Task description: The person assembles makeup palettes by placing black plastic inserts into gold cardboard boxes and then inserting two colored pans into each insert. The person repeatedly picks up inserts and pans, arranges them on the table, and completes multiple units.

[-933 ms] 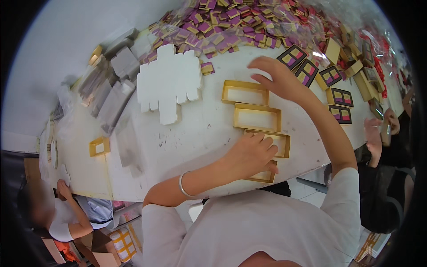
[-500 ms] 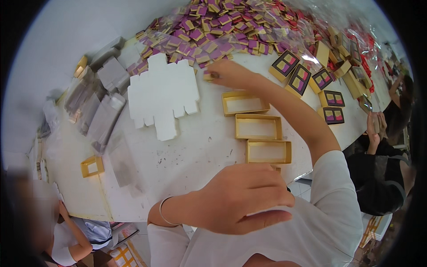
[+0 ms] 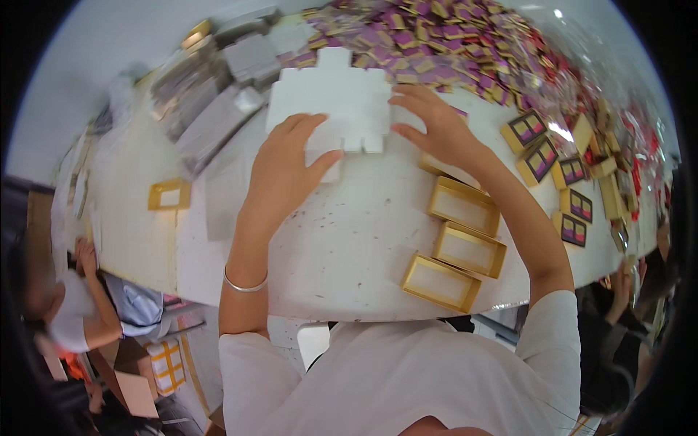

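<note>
A flat stack of white die-cut box blanks lies on the table in front of me, below the pile of small purple and gold pieces. My left hand is over the lower left part of the stack, thumb and fingers apart. By the stack's right edge, my right hand has its fingers spread and bent, with nothing seen between them. Whether its fingertips touch the card, I cannot tell. Open gold trays stand in a row to the right, the farthest partly hidden under my right forearm.
Purple and gold pieces heap along the back. Gold boxes with dark-framed purple and pink inserts stand at right. Grey-looking clear sleeves lie at left, near a lone gold tray. People sit at both ends of the white table.
My left hand has gone from near my body out to the white blanks. My right hand has left the edge of the purple pile for the stack's right side. The whole view has shifted.
</note>
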### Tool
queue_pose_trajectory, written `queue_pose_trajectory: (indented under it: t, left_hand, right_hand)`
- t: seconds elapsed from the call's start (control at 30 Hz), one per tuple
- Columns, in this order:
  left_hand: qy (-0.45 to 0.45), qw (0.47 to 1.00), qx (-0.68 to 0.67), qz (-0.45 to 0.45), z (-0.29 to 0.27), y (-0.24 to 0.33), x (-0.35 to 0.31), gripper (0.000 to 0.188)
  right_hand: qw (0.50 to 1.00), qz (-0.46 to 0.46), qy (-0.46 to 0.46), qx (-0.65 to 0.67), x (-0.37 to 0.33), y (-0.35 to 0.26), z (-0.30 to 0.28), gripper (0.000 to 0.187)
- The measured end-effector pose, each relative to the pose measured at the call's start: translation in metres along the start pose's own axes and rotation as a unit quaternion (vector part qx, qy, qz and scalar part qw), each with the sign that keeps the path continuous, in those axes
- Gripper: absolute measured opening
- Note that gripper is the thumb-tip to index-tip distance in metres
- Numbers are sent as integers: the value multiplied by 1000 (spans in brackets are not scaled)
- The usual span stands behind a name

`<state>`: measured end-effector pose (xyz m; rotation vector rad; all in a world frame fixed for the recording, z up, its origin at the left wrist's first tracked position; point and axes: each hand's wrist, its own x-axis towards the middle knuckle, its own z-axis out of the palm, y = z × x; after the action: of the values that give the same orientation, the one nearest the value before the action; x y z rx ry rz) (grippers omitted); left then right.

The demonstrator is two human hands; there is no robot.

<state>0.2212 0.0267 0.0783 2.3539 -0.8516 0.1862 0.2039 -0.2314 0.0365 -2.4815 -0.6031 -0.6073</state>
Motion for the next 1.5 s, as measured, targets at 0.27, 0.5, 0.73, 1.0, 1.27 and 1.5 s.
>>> queue_pose_trajectory:
  t: [0.27,0.5,0.73,1.0,1.27,1.5]
  left_hand:
    - [155,964,60,-206,-71,-98,-105,35]
    - [276,931,84,-224,-35,-109,-164,28]
    - [347,875,-94,-324,-12,-123,-207,23]
    - [328,904,-90,-259,-5,-172,-191,26]
    - [326,890,-169,-269,-12,-161,-192,26]
    - [252,919,-193,-234,-11,-111,-184,18]
  right_hand:
    - [996,38,-78,37,2,-34,6,34]
    - [994,36,-97,47,-33,-79,-32,37]
    - [591,-114,-259,756,-78,-181,-96,25]
    - [559,-197,-17,805,-157,-211,-109,14]
    - [887,-94,-12,452,-171,-197,-67,9]
    - [930,8,-142,339,-116,-168,-34,6]
